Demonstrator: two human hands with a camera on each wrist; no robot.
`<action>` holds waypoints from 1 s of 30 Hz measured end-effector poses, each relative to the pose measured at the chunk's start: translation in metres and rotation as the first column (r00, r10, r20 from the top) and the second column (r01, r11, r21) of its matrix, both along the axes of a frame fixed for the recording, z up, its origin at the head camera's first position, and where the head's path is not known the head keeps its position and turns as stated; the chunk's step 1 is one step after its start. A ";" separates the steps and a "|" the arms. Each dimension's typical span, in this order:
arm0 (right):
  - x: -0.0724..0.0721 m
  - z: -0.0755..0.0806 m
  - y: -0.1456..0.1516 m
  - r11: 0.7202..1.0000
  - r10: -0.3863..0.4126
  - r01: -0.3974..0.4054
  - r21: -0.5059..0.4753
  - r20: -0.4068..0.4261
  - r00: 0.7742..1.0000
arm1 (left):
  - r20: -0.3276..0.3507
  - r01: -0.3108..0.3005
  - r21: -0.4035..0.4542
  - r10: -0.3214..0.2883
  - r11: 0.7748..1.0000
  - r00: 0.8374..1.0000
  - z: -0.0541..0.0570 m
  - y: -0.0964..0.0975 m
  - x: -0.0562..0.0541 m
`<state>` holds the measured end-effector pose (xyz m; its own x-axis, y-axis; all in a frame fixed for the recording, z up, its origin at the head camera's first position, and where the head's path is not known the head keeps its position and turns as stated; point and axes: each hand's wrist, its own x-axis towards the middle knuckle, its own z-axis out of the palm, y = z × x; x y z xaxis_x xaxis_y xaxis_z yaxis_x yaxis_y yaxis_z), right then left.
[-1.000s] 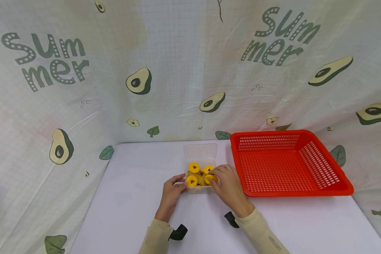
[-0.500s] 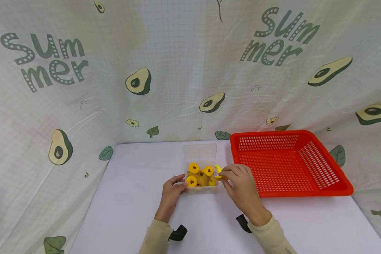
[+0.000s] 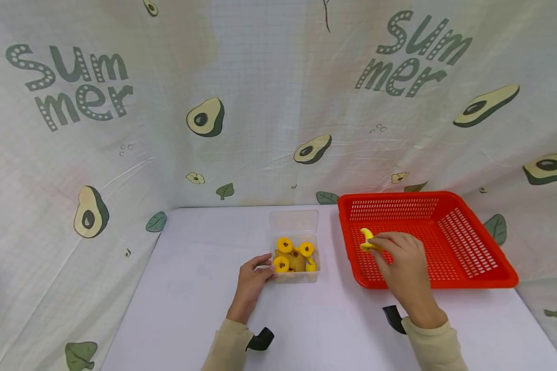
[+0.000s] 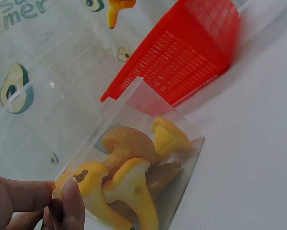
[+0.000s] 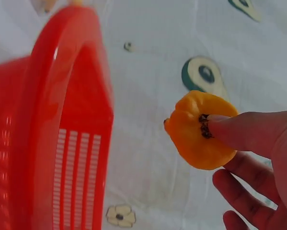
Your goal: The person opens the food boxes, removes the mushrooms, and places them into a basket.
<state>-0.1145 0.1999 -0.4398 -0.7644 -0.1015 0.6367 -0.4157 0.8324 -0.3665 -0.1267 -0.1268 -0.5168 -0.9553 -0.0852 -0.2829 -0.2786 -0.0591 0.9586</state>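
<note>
At lower right, the right hand [image 3: 406, 265] pinches a yellow mushroom [image 3: 367, 235]; lower middle, the left hand [image 3: 251, 282] pinches a clear box [image 3: 297, 278].

Glossy red plastic basket [image 3: 445, 281]; smooth clear plastic box [image 3: 297, 278].

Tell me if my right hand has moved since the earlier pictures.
Yes. Judged against the red basket in the head view, your right hand has moved right, from the clear box to overlap the basket's left part.
</note>
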 end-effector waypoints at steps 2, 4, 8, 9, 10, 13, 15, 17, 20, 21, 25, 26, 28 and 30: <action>0.000 0.001 0.008 1.000 -0.030 0.030 0.004 0.017 0.999 | 0.006 -0.001 -0.003 0.001 1.000 1.000 0.000 0.000 0.000; 0.000 0.001 0.016 0.999 -0.054 0.053 0.011 0.031 0.998 | 0.006 0.000 -0.010 0.000 1.000 1.000 0.001 0.000 0.000; -0.001 0.000 0.026 0.997 -0.072 0.070 0.024 0.064 0.995 | 0.013 0.003 -0.018 -0.003 1.000 1.000 0.000 0.000 -0.001; -0.001 -0.001 0.026 0.997 -0.072 0.070 0.029 0.075 0.995 | 0.012 0.005 -0.019 -0.005 1.000 1.000 0.000 0.000 -0.001; -0.001 -0.002 0.026 0.997 -0.069 0.067 0.030 0.087 0.994 | 0.014 0.005 -0.018 -0.005 1.000 1.000 -0.001 0.000 -0.001; 0.000 -0.003 0.020 0.999 -0.040 0.037 0.032 0.106 0.994 | 0.008 0.005 -0.013 -0.004 1.000 1.000 -0.002 -0.001 -0.001; 0.000 -0.003 0.012 1.000 -0.006 0.003 0.023 0.101 0.995 | -0.003 0.006 -0.008 -0.006 1.000 1.000 -0.002 -0.001 -0.002; 0.000 -0.004 0.001 0.999 0.037 -0.039 0.017 0.089 0.995 | -0.008 0.007 0.001 -0.007 1.000 1.000 -0.001 -0.001 -0.002; 0.000 -0.008 -0.018 0.995 0.099 -0.101 0.023 0.077 0.992 | -0.012 0.008 0.007 -0.008 1.000 1.000 -0.001 -0.001 -0.001; -0.001 -0.010 -0.024 0.992 0.118 -0.120 0.026 0.077 0.990 | -0.007 0.005 0.012 -0.005 1.000 1.000 -0.001 -0.001 -0.001; -0.002 -0.016 -0.051 0.983 0.178 -0.182 0.037 0.088 0.980 | -0.013 0.007 0.020 -0.006 1.000 1.000 -0.001 -0.002 -0.001; -0.002 -0.017 -0.056 0.981 0.189 -0.193 0.035 0.098 0.977 | -0.014 0.007 0.024 -0.006 1.000 1.000 -0.001 -0.002 -0.001; -0.004 -0.020 -0.067 0.977 0.207 -0.212 0.035 0.112 0.972 | -0.017 0.008 0.028 -0.007 1.000 1.000 -0.001 -0.002 -0.001; -0.006 -0.022 -0.077 0.974 0.220 -0.226 0.030 0.129 0.967 | -0.016 0.008 0.032 -0.007 0.999 1.000 -0.002 -0.002 0.000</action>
